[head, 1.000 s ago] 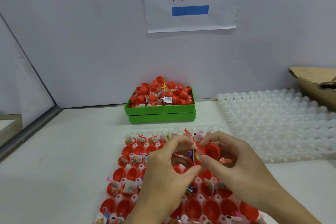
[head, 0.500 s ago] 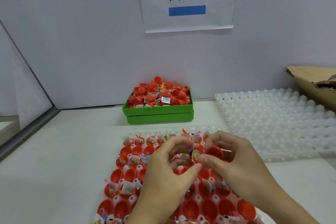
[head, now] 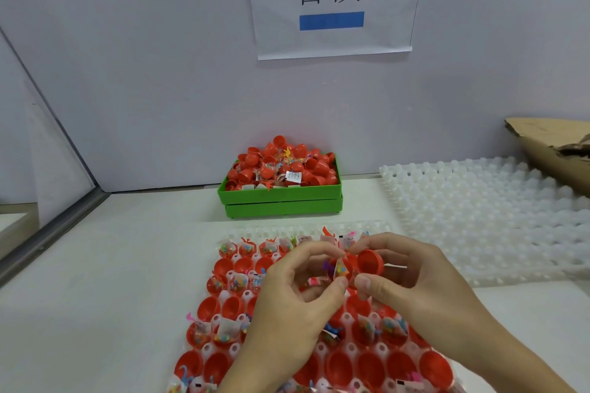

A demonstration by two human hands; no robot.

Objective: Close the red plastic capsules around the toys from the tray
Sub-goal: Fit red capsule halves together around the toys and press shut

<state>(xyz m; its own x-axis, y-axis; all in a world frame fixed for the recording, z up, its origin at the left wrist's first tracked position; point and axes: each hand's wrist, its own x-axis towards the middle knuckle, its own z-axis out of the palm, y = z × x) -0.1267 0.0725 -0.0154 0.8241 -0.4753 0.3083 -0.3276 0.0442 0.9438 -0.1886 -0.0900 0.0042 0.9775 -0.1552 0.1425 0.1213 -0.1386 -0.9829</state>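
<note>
Above the tray [head: 223, 300] of toys on the tabletop [head: 111, 281], the left hand [head: 287, 306] pinches a bagged toy [head: 341, 268] while the right hand [head: 424, 290] holds a red capsule half [head: 368, 262] against it, both grips closed, beyond a green bin [head: 281, 198] of capsules.
</note>
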